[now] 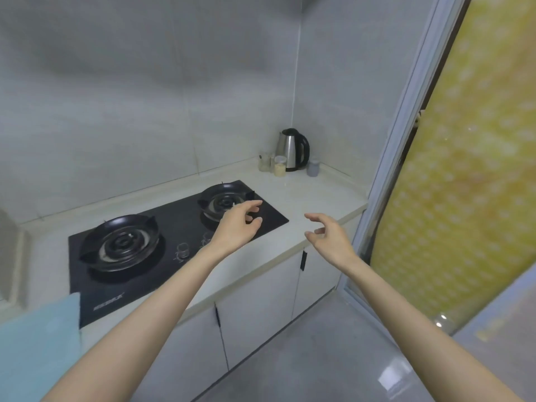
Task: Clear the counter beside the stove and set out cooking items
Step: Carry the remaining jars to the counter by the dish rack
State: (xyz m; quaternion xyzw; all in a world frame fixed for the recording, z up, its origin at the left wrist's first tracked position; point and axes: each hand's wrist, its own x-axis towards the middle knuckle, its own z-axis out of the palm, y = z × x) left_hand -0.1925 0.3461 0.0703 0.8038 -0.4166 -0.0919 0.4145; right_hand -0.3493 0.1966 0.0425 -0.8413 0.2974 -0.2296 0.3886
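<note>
Left hand (239, 224): stretched out above the front right corner of the black stove (174, 211), fingers loosely curled, thumb apart, holding nothing.
Right hand (329, 237): held out over the front edge of the counter (324, 195), palm turned inward, fingers relaxed and half bent, empty.
Between them: the two hands are near each other but do not touch.
Counter: a pale stretch to the right of the stove, running back to the tiled corner.
Kettle (293, 149): steel with a black handle, upright on its base in the far corner, well apart from both hands.
Jars: a clear jar (264, 163) and a yellow-filled jar (280, 167) stand just left of the kettle; a grey-blue container (313, 167) stands just to its right.
Stove: two burners, with knobs (183, 250) at the front.
Blue cloth (37, 343): at lower left, overlapping the stove's near corner.
Cabinets (261, 314): white doors with dark handles under the counter.
</note>
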